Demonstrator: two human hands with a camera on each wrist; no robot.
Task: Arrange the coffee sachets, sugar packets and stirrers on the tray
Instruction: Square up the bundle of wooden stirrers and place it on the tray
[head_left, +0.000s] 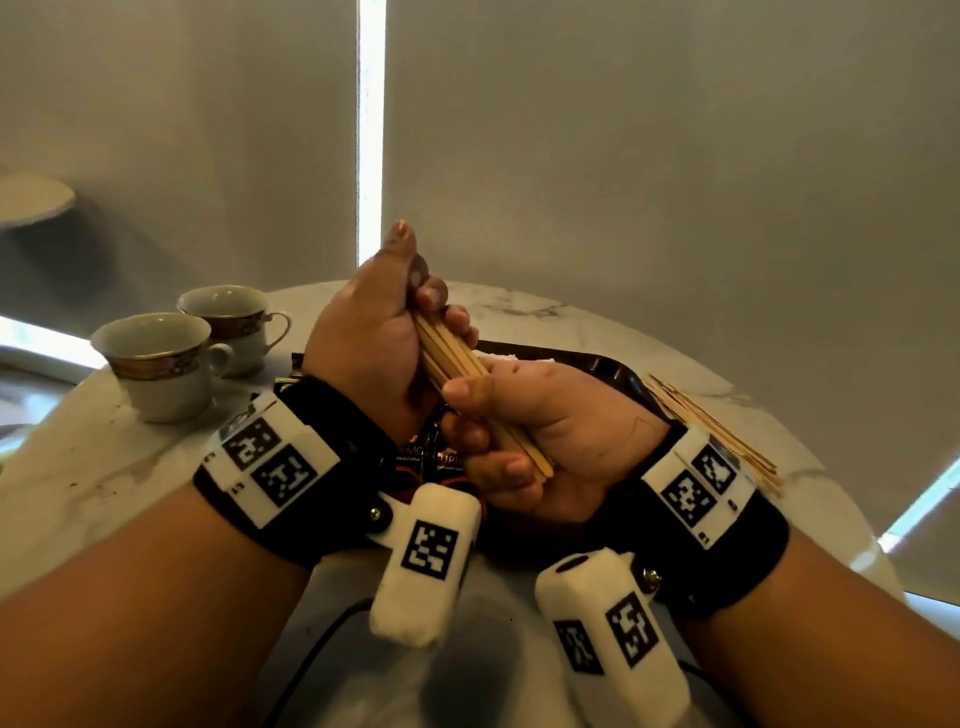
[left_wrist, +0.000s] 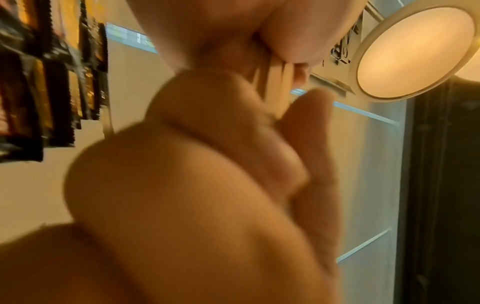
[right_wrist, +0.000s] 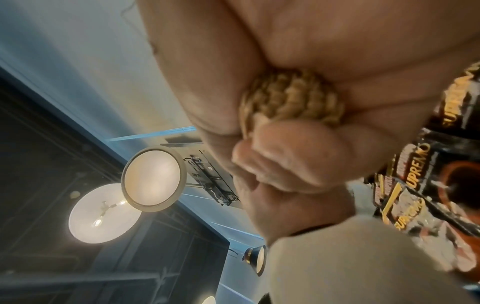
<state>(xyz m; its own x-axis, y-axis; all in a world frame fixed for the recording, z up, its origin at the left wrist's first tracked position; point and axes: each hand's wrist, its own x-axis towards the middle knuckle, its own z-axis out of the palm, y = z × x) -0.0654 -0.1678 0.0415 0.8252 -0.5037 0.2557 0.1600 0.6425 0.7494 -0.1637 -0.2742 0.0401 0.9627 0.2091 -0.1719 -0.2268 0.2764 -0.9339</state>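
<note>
Nearest the head cam: two forearms w/ black wrist straps (head_left: 727, 551) carrying white marker blocks, meeting over the table edge. Both hands share one bundle of wooden stirrers (head_left: 470, 382), held clear of the table. Left hand (head_left: 374, 332) is wrapped round the bundle's far end, fingers curled over it, thumb sticking up. Right hand (head_left: 540, 431) is closed round the near end, thumb laid across the top, fingers curled under; stirrer tips poke out just past its palm toward the wrist. Right wrist cam shows those rounded ends (right_wrist: 291, 98) packed tight inside the curled fingers. Left wrist cam is blurry, but a few stirrers (left_wrist: 275, 82) show betw. the fingers. Directly below the grip lie black coffee sachets (head_left: 426, 457) w/ gold print, some reading SUPREMO (right_wrist: 415, 162) in the right wrist view. Beyond the right hand, the black tray (head_left: 597, 364) rim shows, w/ smth white on it, prob. sugar packets, though too hidden to be sure. Right of the grip, past the right wrist, a loose spread of stirrers (head_left: 722, 431) lies on the marble table (head_left: 104, 467). Left of the grip stand two white cups (head_left: 161, 364) w/ patterned bands, near each other.
</note>
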